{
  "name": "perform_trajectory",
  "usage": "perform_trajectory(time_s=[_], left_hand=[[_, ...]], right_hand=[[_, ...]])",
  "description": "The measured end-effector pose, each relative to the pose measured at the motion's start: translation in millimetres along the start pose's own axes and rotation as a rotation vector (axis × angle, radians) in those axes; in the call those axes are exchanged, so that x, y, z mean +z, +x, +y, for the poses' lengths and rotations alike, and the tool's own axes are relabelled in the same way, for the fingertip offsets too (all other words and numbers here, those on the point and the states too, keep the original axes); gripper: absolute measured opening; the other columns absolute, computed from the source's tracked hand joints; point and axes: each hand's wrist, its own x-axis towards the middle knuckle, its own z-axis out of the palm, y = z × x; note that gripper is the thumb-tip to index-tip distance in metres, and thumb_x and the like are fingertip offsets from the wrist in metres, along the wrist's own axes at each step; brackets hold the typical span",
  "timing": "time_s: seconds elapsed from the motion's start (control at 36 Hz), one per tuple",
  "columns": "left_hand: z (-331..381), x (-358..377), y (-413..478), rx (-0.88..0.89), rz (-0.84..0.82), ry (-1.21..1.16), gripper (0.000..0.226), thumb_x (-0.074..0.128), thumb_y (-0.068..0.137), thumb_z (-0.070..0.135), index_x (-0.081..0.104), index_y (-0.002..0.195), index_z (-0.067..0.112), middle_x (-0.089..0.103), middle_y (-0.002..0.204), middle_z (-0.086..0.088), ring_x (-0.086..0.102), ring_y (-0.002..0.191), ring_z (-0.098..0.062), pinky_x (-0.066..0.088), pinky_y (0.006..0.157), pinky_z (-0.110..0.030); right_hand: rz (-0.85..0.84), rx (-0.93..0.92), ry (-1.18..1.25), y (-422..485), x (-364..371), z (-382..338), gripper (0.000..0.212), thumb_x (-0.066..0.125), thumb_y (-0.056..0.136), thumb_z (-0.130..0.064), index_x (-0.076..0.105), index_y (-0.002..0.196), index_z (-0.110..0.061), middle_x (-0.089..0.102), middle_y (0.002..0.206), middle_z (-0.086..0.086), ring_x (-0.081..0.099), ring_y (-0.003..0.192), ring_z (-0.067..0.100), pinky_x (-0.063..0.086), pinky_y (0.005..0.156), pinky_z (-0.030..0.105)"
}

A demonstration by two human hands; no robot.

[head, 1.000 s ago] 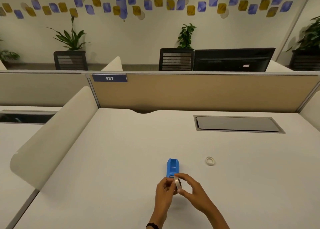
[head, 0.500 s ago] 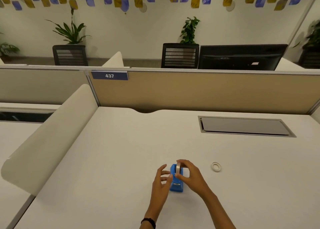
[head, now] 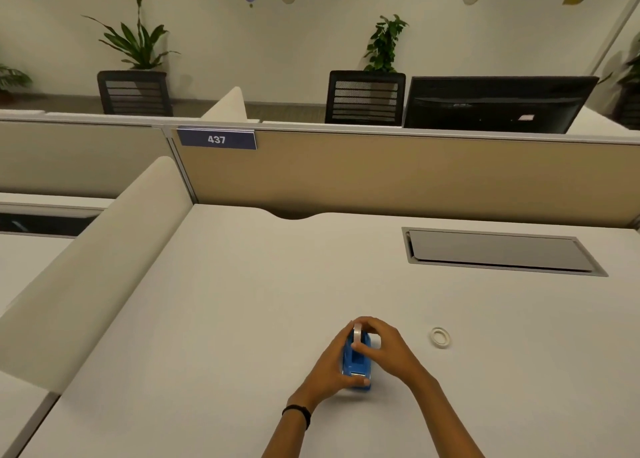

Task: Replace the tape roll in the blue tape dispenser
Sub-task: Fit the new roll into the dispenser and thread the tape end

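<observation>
A small blue tape dispenser (head: 358, 366) stands on the white desk (head: 242, 301), near its front edge. My left hand (head: 329, 364) grips the dispenser's left side. My right hand (head: 384, 348) pinches a tape roll (head: 356, 334) standing on edge in the top of the dispenser. How deep the roll sits is hidden by my fingers. A thin, nearly bare tape ring (head: 440, 337) lies flat on the desk to the right of my right hand, apart from it.
A grey cable hatch (head: 498, 251) is set in the desk at the back right. A curved white divider (head: 93, 260) runs along the left side, and a tan partition (head: 381, 177) closes the back.
Both hands moved from holding the roll in front of the dispenser onto the dispenser. My right hand brought the roll over its top, and my left hand closed on its side.
</observation>
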Motion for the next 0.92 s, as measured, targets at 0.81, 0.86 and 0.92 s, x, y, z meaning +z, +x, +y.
perform_trajectory(time_s=[0.81,0.86,0.92], left_hand=[[-18,2,7,-0.011,0.035,0.061,0.081,0.079,0.068,0.042,0.021,0.122,0.060,0.031,0.126,0.040,0.040,0.113,0.015,0.035,0.079,0.008],[-18,2,7,-0.008,0.033,0.055,0.081,0.079,0.069,0.040,0.021,0.122,0.059,0.031,0.126,0.039,0.040,0.114,0.013,0.035,0.078,0.008],[-19,2,7,-0.006,0.034,0.040,0.082,0.079,0.070,0.039,0.020,0.126,0.054,0.033,0.130,0.032,0.041,0.117,0.005,0.036,0.080,0.008]], right_hand=[[-0.050,0.016,-0.149,-4,-2,0,0.040,0.067,0.083,-0.023,0.053,0.120,-0.016,0.058,0.124,0.003,0.053,0.114,0.019,0.044,0.101,0.033],[-0.052,0.008,-0.163,-4,-3,-3,0.039,0.067,0.083,-0.023,0.054,0.119,-0.016,0.058,0.123,0.003,0.054,0.112,0.018,0.043,0.099,0.029],[-0.046,0.007,-0.173,-5,-2,-4,0.040,0.067,0.083,-0.023,0.053,0.120,-0.016,0.058,0.123,0.003,0.053,0.111,0.017,0.042,0.097,0.026]])
